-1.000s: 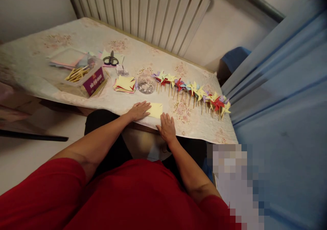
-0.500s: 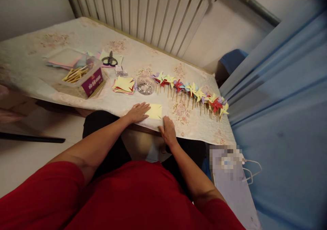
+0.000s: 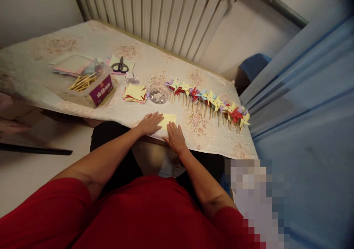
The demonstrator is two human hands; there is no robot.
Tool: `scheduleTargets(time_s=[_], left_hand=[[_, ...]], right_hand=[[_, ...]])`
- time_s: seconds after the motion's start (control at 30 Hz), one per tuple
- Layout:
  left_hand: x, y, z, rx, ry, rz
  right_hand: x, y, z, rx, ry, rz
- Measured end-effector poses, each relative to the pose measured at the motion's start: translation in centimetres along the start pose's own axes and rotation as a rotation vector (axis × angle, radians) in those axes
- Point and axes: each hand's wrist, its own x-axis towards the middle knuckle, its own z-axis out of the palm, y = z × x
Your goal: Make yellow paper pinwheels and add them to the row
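A square of yellow paper (image 3: 167, 120) with slits at its corners lies flat near the table's front edge. My left hand (image 3: 151, 123) rests on its left part, palm down and fingers stretched. Over its lower right part lies my right hand (image 3: 176, 137), fingers extended too, hiding some of the sheet. Just beyond are a stack of cut coloured paper squares (image 3: 135, 93) and a clear round dish (image 3: 158, 94) of small shiny metal pieces. Finished paper pinwheels (image 3: 209, 97) on sticks lie in a row to the right.
Farther left stands a clear plastic box (image 3: 94, 90) with a purple label, wooden sticks (image 3: 83, 82) on it. Black-handled scissors (image 3: 120, 66) lie on paper beside small boxes (image 3: 132, 78). A radiator (image 3: 155, 16) lines the back; a blue curtain (image 3: 304, 131) hangs at right.
My right hand has moved left and up, from beside the yellow paper onto its lower right part. My left hand stays on the sheet.
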Motion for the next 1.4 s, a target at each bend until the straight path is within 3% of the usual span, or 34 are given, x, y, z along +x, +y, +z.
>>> scheduleTargets(time_s=[0.4,0.53,0.63,0.7,0.87,1.03,1.4], left_hand=[[0.9,-1.4,0.4,-0.106,-0.009,-0.017],[1.9,-2.0,-0.8,-0.21,0.124,-0.136],[2.5,-1.0,-1.6,-0.186,0.219,-0.168],[2.9,0.2,-1.5,-0.14,0.219,-0.111],[3.4,2.7,0.6,-0.059,0.181,0.033],[2.8,2.5,2.4,0.007,0.164,0.026],[2.0,2.7,1.8,0.039,0.125,0.006]], right_hand=[[-1.3,0.2,0.4,0.012,0.014,0.033],[-1.3,0.1,0.3,0.01,0.013,0.036],[-1.2,0.0,0.3,0.004,0.011,0.038],[-1.3,0.0,0.5,0.003,0.019,0.036],[-1.3,0.2,0.8,0.006,0.042,0.024],[-1.3,0.1,0.8,0.004,0.034,0.032],[-1.6,0.0,1.1,0.02,0.046,0.067]])
